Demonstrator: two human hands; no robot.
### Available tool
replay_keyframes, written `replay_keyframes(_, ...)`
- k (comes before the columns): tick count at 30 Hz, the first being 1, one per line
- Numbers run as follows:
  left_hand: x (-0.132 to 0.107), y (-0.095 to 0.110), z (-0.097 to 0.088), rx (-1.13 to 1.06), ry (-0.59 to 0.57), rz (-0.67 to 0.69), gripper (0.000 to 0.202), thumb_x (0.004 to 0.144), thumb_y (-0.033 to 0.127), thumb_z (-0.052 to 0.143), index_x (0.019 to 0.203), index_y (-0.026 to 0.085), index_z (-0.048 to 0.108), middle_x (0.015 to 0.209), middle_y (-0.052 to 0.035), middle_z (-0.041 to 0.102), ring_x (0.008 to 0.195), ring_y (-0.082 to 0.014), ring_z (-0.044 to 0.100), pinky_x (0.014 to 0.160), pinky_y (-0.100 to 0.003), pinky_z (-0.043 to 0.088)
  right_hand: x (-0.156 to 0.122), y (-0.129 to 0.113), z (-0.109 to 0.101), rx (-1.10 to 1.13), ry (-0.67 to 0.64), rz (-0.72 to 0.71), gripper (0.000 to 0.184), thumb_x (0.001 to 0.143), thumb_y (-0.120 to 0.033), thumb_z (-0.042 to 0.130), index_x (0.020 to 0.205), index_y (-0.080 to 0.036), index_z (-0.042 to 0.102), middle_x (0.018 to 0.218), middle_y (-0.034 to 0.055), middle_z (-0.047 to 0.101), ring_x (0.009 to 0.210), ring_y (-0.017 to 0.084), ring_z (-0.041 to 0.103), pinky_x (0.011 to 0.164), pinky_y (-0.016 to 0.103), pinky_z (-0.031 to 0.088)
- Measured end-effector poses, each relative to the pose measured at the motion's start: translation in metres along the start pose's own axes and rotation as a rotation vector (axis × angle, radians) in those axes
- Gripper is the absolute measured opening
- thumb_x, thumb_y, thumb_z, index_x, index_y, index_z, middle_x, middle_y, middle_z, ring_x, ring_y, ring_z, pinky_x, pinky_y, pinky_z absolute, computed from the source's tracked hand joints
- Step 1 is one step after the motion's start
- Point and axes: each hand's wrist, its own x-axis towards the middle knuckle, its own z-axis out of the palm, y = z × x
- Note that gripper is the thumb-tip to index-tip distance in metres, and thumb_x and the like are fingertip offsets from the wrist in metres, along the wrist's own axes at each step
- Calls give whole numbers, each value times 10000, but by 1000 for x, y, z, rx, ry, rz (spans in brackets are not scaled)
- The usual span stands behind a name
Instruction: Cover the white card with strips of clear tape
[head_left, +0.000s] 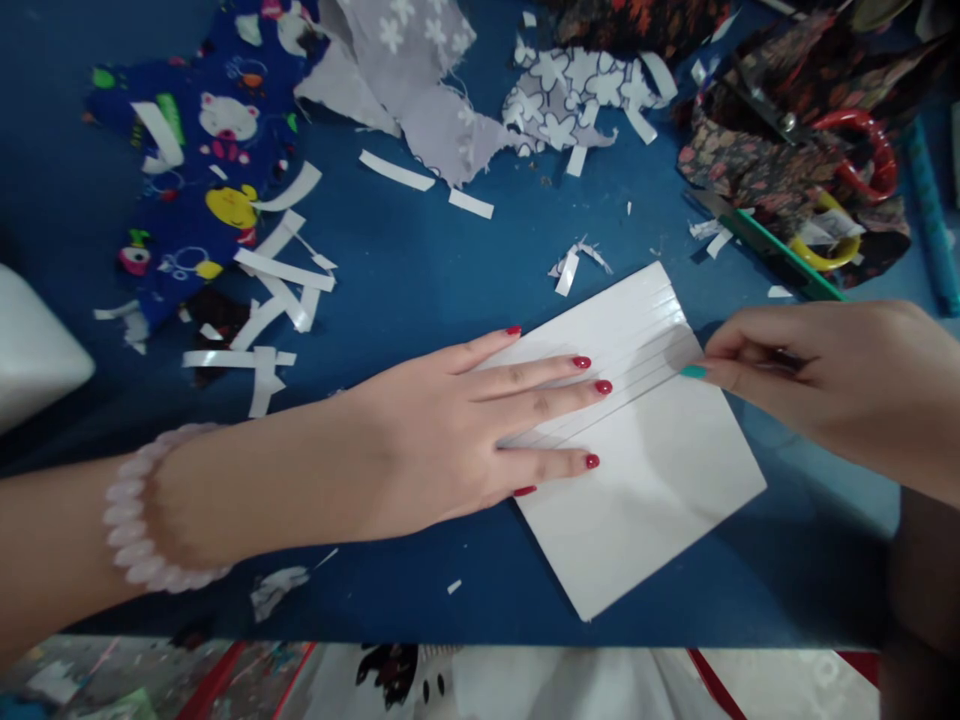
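Note:
A white rectangular sheet (637,500), scored with several parallel strips across its upper part, lies tilted on the blue table. Fingers spread, my left hand (435,440) rests flat across the sheet's left half. At the sheet's right edge, thumb and forefinger of my right hand (810,370) are pinched together at the end of one narrow strip (660,372). Whether the strip's end is lifted between the fingertips cannot be made out. Behind my right hand lies a utility knife (780,245) with a green handle.
Scissors (840,145) with red and yellow handles lie on dark floral fabric (735,140) at back right. Blue printed cloth (225,140), grey cloth (412,90) and cut white strips (285,270) are scattered behind. A white object (34,350) stands at left. The table edge (375,635) runs along the front.

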Motion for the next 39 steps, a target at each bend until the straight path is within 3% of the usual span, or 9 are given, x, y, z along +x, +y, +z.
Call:
replay_keyframes(4, 0, 1, -1, 6, -13, -4, 473, 1008, 194, 410, 1462, 324, 429, 1613, -45, 267, 1515, -211, 152, 1224, -516, 176, -1, -3, -1, -15, -5, 15, 449, 853, -638, 304, 683, -343, 596, 544, 24, 565, 476, 223, 489, 474, 376, 302)
replay_keyframes(12, 2, 0, -1, -23, 16, -6, 447, 989, 213, 471, 1423, 320, 489, 1597, -41, 302, 1483, -250, 270, 1218, -518, 204, 0, 1, -1, -17, 25, -16, 534, 840, -742, 303, 670, -327, 593, 508, 17, 557, 426, 197, 466, 429, 347, 289)
replay_keyframes(17, 2, 1, -1, -8, 10, 3, 441, 1012, 212, 410, 1439, 304, 465, 1602, -50, 290, 1507, -226, 200, 1215, -521, 196, -1, -1, 0, -19, 8, -4, 483, 855, -691, 310, 691, -339, 596, 541, 18, 582, 458, 211, 499, 448, 360, 307)
replay_keyframes(21, 4, 2, 2, -8, 52, -15, 426, 1036, 235, 327, 1435, 286, 471, 1581, -6, 344, 1491, -191, 254, 1224, -465, 186, -2, -1, -1, -10, -8, -1, 461, 867, -660, 291, 688, -348, 580, 548, 20, 587, 478, 223, 503, 466, 373, 312)
replay_keyframes(30, 7, 6, 1, 28, 77, -55, 435, 1021, 272, 334, 1431, 242, 477, 1553, 23, 398, 1459, -181, 311, 1237, -407, 29, -1, 0, 0, 20, 41, -81, 571, 875, -730, 334, 668, -267, 599, 506, -22, 558, 426, 141, 467, 433, 292, 305)
replay_keyframes(39, 7, 9, 3, 16, 80, -63, 436, 1013, 235, 344, 1428, 228, 479, 1548, 9, 411, 1462, -189, 307, 1232, -414, 60, -1, 2, 3, 16, 124, -169, 547, 915, -673, 343, 668, -256, 597, 505, -32, 569, 421, 129, 479, 407, 263, 309)
